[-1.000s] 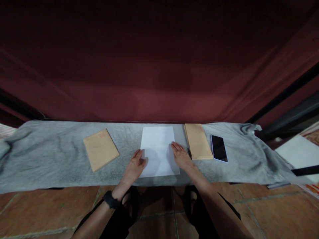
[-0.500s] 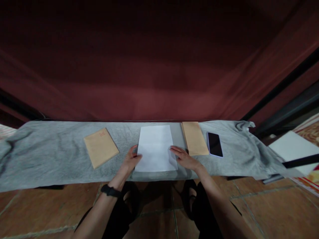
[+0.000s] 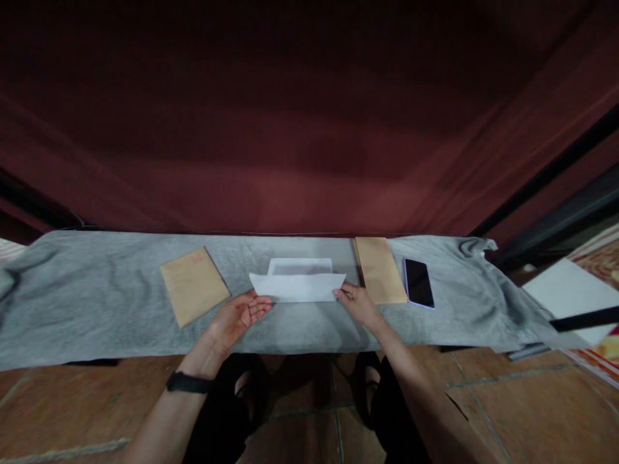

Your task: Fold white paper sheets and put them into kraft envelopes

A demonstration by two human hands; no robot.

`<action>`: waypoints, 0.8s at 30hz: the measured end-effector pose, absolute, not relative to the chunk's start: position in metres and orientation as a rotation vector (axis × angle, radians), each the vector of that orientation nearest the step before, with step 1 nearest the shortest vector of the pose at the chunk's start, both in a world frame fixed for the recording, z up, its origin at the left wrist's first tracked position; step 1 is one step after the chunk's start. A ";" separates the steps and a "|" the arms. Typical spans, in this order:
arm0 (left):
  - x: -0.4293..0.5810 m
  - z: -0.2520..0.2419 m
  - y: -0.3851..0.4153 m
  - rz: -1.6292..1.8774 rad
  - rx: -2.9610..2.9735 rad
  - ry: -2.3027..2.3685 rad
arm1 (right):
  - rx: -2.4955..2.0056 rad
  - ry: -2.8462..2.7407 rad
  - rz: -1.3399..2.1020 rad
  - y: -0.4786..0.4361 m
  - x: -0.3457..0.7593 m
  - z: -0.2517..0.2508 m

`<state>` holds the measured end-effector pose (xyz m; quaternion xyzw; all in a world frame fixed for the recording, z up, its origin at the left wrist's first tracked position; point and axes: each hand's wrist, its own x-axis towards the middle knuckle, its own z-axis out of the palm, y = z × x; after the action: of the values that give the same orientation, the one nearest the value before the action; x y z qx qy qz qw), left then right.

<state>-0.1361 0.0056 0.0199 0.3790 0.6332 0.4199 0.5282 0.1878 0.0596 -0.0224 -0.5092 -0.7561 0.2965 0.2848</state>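
A white sheet of paper (image 3: 300, 287) lies on the grey cloth in front of me, its near part bent up and over toward the far part, which shows as a strip behind it. At its lower right edge, my right hand (image 3: 356, 303) pinches the paper between thumb and fingers. My left hand (image 3: 236, 319) is at the left end of the fold, palm turned up and fingers stretched out, fingertips at the paper's edge. Left of that hand lies a brown envelope (image 3: 194, 287) with faint red print. Close to my right hand is a stack of brown envelopes (image 3: 381, 270).
A phone (image 3: 418, 283) with a dark screen lies right of the envelope stack. The grey cloth (image 3: 97, 296) covers a long narrow surface, rumpled at its right end. Behind it rises a dark red panel (image 3: 309, 193). A white board (image 3: 573, 296) and a dark bar are at the far right.
The paper lay flat before; its near part is now folded up and away from me. My left hand has turned palm up and shifted left. My right hand now pinches the paper.
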 end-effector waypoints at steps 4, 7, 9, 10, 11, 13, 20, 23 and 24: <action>-0.140 0.008 0.022 0.934 0.935 1.559 | -1.539 -1.941 0.680 0.072 0.177 -0.025; -0.133 -0.002 0.036 0.785 1.295 1.843 | -1.693 -1.953 0.575 0.078 0.169 -0.028; -0.127 -0.009 0.043 0.682 1.467 1.973 | -1.794 -1.980 0.505 0.078 0.164 -0.030; -0.124 -0.012 0.044 0.633 1.512 2.026 | -1.841 -1.995 0.468 0.078 0.162 -0.031; -0.122 -0.015 0.045 0.591 1.546 2.074 | -1.887 -2.008 0.433 0.077 0.160 -0.031; -0.118 -0.019 0.045 0.509 1.598 2.161 | -1.965 -2.029 0.371 0.074 0.158 -0.032; -0.115 -0.016 0.039 0.291 1.635 2.212 | -2.039 -2.085 0.248 0.066 0.155 -0.029; -0.107 -0.011 0.034 0.338 1.692 2.300 | -1.982 -2.063 0.142 0.065 0.154 -0.028; -0.101 -0.011 0.034 0.414 1.769 2.313 | -1.918 -2.053 0.143 0.065 0.152 -0.028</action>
<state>-0.1008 0.0336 -0.0110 0.5985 0.7824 0.1400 0.1002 0.1515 0.0652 -0.0282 -0.6726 -0.7200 0.0503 0.1633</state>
